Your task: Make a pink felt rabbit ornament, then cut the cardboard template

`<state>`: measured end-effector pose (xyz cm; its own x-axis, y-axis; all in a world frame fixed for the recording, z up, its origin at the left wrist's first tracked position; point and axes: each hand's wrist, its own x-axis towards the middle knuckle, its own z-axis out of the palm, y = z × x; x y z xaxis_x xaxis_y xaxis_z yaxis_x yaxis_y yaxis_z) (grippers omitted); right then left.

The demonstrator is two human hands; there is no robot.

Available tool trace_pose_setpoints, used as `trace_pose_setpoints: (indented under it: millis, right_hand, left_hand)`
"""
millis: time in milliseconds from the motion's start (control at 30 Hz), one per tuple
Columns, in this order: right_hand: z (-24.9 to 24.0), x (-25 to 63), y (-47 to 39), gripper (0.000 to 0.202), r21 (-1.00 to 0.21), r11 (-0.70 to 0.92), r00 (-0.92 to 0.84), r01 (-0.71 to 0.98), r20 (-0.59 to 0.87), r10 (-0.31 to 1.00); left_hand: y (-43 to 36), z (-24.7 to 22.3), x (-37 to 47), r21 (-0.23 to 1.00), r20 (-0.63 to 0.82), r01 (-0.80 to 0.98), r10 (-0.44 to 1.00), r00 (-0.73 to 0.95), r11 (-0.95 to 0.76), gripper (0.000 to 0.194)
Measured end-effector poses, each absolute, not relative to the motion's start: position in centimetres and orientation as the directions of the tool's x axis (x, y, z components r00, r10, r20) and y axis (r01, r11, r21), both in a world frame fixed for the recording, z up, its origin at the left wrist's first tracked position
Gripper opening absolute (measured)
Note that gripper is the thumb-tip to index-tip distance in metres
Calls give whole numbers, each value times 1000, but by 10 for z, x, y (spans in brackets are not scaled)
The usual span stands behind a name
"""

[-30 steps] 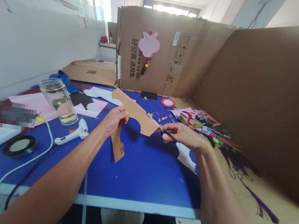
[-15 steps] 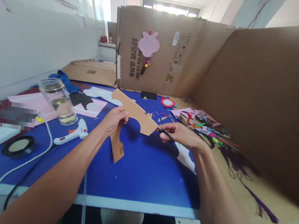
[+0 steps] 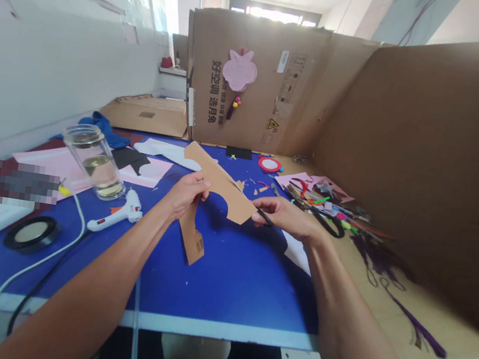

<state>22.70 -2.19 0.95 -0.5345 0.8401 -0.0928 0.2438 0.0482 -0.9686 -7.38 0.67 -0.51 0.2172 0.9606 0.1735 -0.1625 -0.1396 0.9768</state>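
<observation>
Between my hands, above the blue table, is a brown piece of cardboard (image 3: 221,180) with a curved notch along its near edge. My left hand (image 3: 187,196) pinches it near the middle, and a narrower cardboard arm (image 3: 192,235) hangs below the fingers. My right hand (image 3: 283,215) is closed on black-handled scissors (image 3: 265,217) at the cardboard's right end. A blade shows along the far edge; most of the scissors is hidden by the cardboard and my fingers.
To the left are a glass jar of liquid (image 3: 107,178), a white glue gun (image 3: 119,214) with cords and a roll of black tape (image 3: 32,232). Another pair of scissors (image 3: 327,221) lies among craft scraps at right. Cardboard walls (image 3: 345,99) stand behind and right.
The cardboard and both hands have shifted slightly right, with the cardboard's right end a little lower. My right fingers have closed further around the scissor handles.
</observation>
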Motion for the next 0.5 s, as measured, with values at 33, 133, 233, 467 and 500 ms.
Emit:
trace_pose_setpoints:
  millis: [33, 133, 233, 467, 500]
  right_hand:
    - [8, 227, -21, 55, -971, 46, -545, 237, -93, 834]
    - [4, 226, -18, 54, -970, 50, -529, 240, -87, 844]
    - [3, 225, -18, 52, -966, 66, -497, 250, -70, 865]
    - [0, 217, -18, 46, -980, 40, -524, 193, -69, 849]
    - [-1, 216, -18, 46, -982, 44, -520, 184, -60, 852]
  left_hand:
    - [7, -6, -73, 978, 167, -161, 960, 225, -133, 19]
    - [6, -7, -72, 980, 160, -157, 961, 225, -127, 22]
    - [7, -6, -73, 978, 165, -160, 960, 225, -131, 23]
    - [7, -8, -72, 983, 155, -140, 953, 261, -122, 22]
    - [7, -8, -72, 983, 154, -139, 953, 262, -121, 22]
